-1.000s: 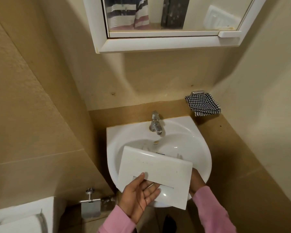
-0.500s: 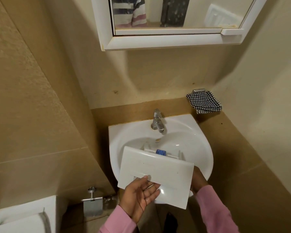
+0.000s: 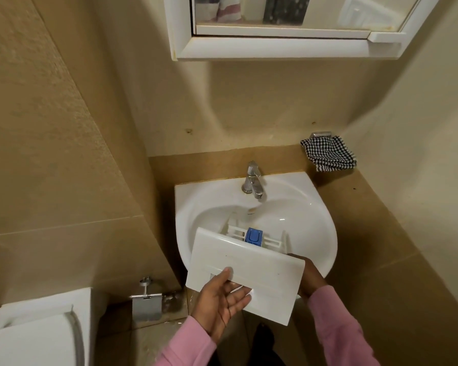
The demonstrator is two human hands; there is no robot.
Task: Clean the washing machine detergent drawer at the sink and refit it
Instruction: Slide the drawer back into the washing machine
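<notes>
I hold the white detergent drawer (image 3: 251,262) over the near side of the white sink (image 3: 312,225), its flat front panel facing me and its body tilted down into the basin. A blue insert (image 3: 254,235) shows behind the panel's top edge. My left hand (image 3: 222,302) grips the panel's lower left with the fingers in its handle recess. My right hand (image 3: 311,280) holds the drawer's right side from behind and is mostly hidden. The chrome tap (image 3: 253,180) stands at the back of the sink, with no water running.
A black-and-white checked cloth (image 3: 328,154) hangs on a holder at the right wall. A mirror cabinet (image 3: 275,46) hangs above the sink. A toilet (image 3: 32,336) and a metal paper holder (image 3: 146,305) are at the lower left. Tiled walls close in on both sides.
The drawer has tipped further into the basin, so its blue insert and white compartments now show above the panel. My view has shifted slightly left and down. Both hands keep their grip.
</notes>
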